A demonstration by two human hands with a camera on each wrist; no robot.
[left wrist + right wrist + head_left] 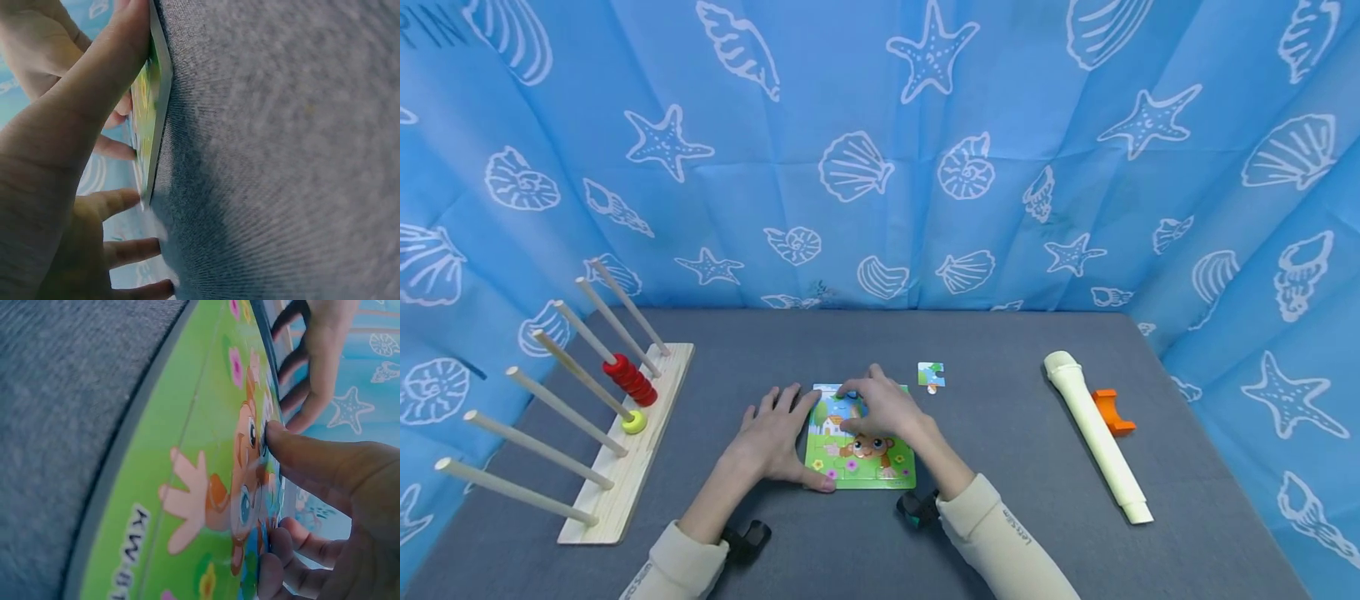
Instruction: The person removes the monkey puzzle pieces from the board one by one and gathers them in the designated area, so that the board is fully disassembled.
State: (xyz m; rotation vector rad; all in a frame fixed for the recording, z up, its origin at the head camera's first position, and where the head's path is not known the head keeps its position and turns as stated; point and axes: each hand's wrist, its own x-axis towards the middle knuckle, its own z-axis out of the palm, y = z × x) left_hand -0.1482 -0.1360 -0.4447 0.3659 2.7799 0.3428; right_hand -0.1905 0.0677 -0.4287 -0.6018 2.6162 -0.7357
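A jigsaw puzzle with a cartoon monkey, a house and flowers lies flat on the grey table. My left hand is at its left side, fingers spread. Its thumb rests on the near left corner, and the fingertips reach the far left edge. My right hand is over the far part of the puzzle; its thumb and index finger touch the picture a little apart. Whether a piece is between them is hidden. Beyond the right hand, a loose puzzle piece lies by itself on the table.
A wooden peg rack with red and yellow rings stands at the left. To the right lie a cream-coloured rod with a wider end and an orange curved block. A blue shell-print curtain hangs behind the table.
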